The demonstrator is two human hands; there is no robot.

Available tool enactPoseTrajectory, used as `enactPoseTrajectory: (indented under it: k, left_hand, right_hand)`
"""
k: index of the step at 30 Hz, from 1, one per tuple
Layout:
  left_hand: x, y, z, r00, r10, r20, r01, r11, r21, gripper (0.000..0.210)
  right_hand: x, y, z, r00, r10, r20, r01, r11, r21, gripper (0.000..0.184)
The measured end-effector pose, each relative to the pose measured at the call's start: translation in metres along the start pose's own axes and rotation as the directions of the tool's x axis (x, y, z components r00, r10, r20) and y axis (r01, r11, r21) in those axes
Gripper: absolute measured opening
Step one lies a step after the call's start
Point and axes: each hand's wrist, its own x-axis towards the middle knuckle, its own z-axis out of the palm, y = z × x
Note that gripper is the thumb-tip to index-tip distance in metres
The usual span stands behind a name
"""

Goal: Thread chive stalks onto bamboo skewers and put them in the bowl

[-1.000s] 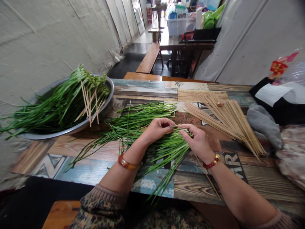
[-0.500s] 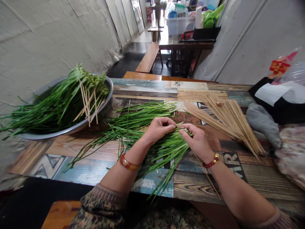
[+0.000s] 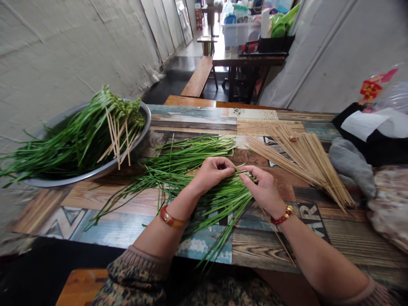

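Observation:
Long green garlic chives (image 3: 223,208) fan out under my hands, their pale stem ends pointing away from me. My left hand (image 3: 217,171) is closed, thumb and forefinger pinching a chive near its end. Just to the right, my right hand (image 3: 262,187) has its fingers closed around the pale ends of the bunch. From beneath that hand a thin bamboo skewer (image 3: 280,242) runs down toward the table's front edge; whether the hand grips it is hidden. Beyond my left hand lies another pile of chives (image 3: 197,153).
A metal basin (image 3: 92,173) at the left holds chives threaded on skewers (image 3: 118,136). Loose bamboo skewers (image 3: 299,157) are spread at the right. Past them are a grey plastic bag (image 3: 350,165) and a filled clear bag (image 3: 390,204). A wooden bench (image 3: 199,76) stands farther back.
Almost nothing differs. Both hands stay in place at the chive ends, with only a very slight shift of the fingers.

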Motion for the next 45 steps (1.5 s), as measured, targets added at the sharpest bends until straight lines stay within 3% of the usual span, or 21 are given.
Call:
enactPoseTrajectory:
  k: [10, 25, 39, 45]
  left_hand:
    - [-0.0006, -0.0003, 0.0010, 0.999, 0.029, -0.016, -0.029, 0.999, 0.039, 0.021]
    - [-0.0016, -0.0007, -0.0004, 0.999, -0.031, 0.043, 0.036, 0.994, -0.104, 0.022]
    - [-0.0006, -0.0033, 0.0018, 1.000, -0.013, 0.017, 0.014, 0.999, -0.046, 0.023]
    - [-0.0016, -0.0018, -0.0005, 0.996, -0.039, 0.083, 0.048, 0.993, -0.111, 0.023]
  right_hand:
    - [-0.0001, 0.0003, 0.0012, 1.000, -0.007, -0.005, 0.007, 1.000, -0.005, 0.018]
    - [-0.0008, 0.0012, 0.0010, 1.000, -0.016, -0.015, 0.016, 1.000, 0.003, 0.019]
    - [-0.0011, -0.0001, 0.0016, 1.000, 0.005, -0.013, -0.005, 1.000, -0.018, 0.017]
    - [-0.0019, 0.0040, 0.0033, 1.000, 0.002, -0.027, -0.002, 1.000, -0.011, 0.017]
